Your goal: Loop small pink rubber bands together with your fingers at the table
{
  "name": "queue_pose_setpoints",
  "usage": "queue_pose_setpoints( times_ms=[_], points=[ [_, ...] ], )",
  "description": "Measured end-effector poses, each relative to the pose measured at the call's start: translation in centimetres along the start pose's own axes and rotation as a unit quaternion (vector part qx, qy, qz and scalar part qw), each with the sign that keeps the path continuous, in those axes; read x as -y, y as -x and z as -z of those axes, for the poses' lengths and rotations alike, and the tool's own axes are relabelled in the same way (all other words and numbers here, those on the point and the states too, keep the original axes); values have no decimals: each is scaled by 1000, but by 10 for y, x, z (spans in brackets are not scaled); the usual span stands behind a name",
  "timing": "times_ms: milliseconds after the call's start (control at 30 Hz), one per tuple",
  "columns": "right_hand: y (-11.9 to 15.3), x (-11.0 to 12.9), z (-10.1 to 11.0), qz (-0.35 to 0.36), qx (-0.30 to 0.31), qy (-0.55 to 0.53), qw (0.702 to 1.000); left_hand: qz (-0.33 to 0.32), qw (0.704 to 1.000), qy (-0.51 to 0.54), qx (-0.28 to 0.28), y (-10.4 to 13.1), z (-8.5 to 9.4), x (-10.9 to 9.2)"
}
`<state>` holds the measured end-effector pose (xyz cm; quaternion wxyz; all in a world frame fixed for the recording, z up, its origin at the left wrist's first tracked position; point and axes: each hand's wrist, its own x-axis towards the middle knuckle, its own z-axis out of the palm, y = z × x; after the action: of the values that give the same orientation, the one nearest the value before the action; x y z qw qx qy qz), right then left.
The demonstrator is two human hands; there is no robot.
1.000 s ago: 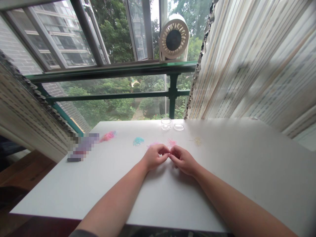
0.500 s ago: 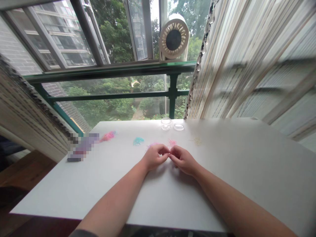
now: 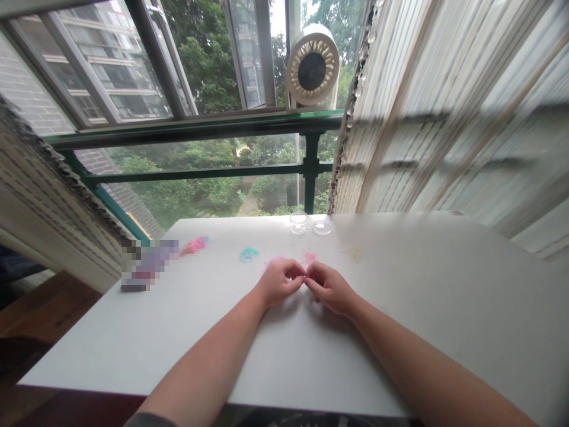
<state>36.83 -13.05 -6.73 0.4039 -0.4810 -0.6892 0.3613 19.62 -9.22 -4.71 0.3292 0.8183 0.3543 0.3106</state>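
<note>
"What was nearest to you?"

"My forearms (image 3: 213, 350), stretched over the white surface (image 3: 111, 332), with a dark sleeve (image 3: 149, 420) on the left one."

"And your fingers?"

"My left fingers (image 3: 294, 286) and right fingers (image 3: 316, 287) were curled in, thumbs and forefingers drawn close, and the two sets met at the tips. That spot was too small to make out, so I couldn't tell whether they were quite closed or had hold of anything."

"Where were the coloured piles?"

"The purple pile (image 3: 271, 260) lay just beyond my left fingers, partly hidden by them. The pink pile (image 3: 310, 257) was just beyond where the tips met. A teal pile (image 3: 249, 254) sat farther left, and a yellow pile (image 3: 355, 254) to the right."

"What was over on the far left?"

"A block (image 3: 151, 267), blurred into squares; I couldn't tell what it was. Just past it lay a mixed pile (image 3: 194, 245), mostly pink."

"And at the back?"

"A clear disc (image 3: 322, 228) beside a clear jar (image 3: 299, 223), near the far edge. Beyond them ran a green rail (image 3: 200, 133), with a white fan (image 3: 312, 71) above it and trees (image 3: 200, 65) outside."
</note>
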Motion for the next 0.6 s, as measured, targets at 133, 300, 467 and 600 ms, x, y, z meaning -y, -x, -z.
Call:
queue_pose_setpoints(
  times_ms=[133, 300, 467, 600],
  points=[
    [0, 0, 0, 2, -1, 3, 1000, 1, 1000, 4, 0, 0, 0, 0],
    [0, -1, 0, -2, -2, 6, 1000, 2, 1000, 3, 1, 0, 0, -2],
    [0, -2, 0, -6, 3, -7, 1000, 4, 1000, 2, 5, 0, 0, -1],
    [0, -2, 0, -12, 8, -23, 1000, 3, 1000, -1, 7, -1, 0, 1]
  ],
)
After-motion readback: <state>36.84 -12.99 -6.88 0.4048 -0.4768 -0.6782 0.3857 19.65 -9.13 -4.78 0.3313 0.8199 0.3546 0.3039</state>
